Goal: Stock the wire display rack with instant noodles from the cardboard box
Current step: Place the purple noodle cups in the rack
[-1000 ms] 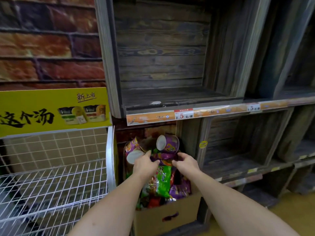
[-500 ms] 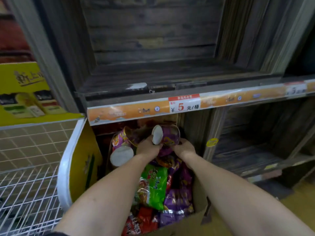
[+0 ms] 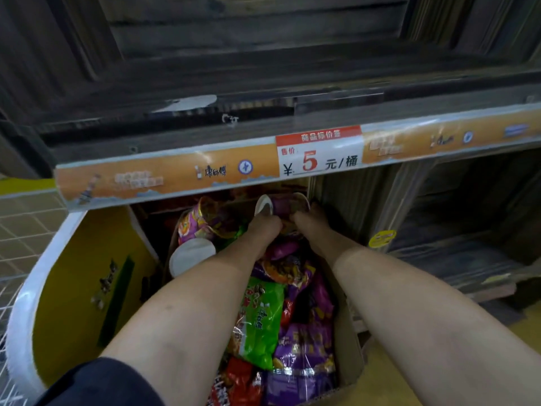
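Head view: both arms reach down into the cardboard box (image 3: 347,332), which sits on the floor under the front edge of a wooden shelf (image 3: 263,83). At the box's far end a purple cup (image 3: 288,204) of noodles lies on its side, white base to the left. The left grip (image 3: 263,230) closes on its base end and the right grip (image 3: 310,222) on its rim end, so the cup is held between the two; the fingertips are mostly hidden behind the knuckles. Along the box's left wall lie a second cup (image 3: 196,221) and a white-ended cup (image 3: 190,256), and a green packet (image 3: 263,317) lies on the loose packets nearer the body.

The wire display rack (image 3: 17,238) stands to the left, beyond its yellow side panel (image 3: 79,288). The held cup sits just beneath the shelf's price strip (image 3: 175,172), so a straight lift would likely knock it against that edge. Squeezing hard could dent the thin wall or lid. Swinging left too low risks catching the panel's rim.
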`<action>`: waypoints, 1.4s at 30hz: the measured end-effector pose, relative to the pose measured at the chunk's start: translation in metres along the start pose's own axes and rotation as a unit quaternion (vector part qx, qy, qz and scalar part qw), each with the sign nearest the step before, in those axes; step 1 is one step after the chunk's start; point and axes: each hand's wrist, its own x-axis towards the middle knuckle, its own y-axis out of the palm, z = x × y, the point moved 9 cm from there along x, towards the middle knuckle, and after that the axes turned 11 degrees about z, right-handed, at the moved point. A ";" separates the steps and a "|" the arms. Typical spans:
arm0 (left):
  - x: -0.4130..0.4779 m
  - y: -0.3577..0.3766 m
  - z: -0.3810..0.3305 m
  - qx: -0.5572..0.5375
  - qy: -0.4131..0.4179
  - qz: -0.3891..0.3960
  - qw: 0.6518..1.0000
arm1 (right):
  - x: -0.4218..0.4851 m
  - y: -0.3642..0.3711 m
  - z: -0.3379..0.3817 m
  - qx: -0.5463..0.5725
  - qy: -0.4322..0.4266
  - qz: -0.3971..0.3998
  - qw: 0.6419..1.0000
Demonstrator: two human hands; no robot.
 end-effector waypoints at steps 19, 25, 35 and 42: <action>-0.157 -0.017 -0.012 -0.027 0.101 -0.015 0.994 | -0.086 -0.004 -0.004 0.248 -0.033 -0.023 0.968; -0.202 -0.005 0.016 -0.091 0.139 0.036 0.986 | -0.190 0.027 0.015 0.217 -0.058 0.035 0.974; -0.208 0.012 0.093 -0.188 0.031 0.044 0.981 | -0.300 0.036 0.010 0.123 -0.057 0.056 0.989; -0.360 0.033 0.081 -0.293 0.032 0.074 0.953 | -0.362 0.000 -0.001 0.035 -0.106 -0.066 0.992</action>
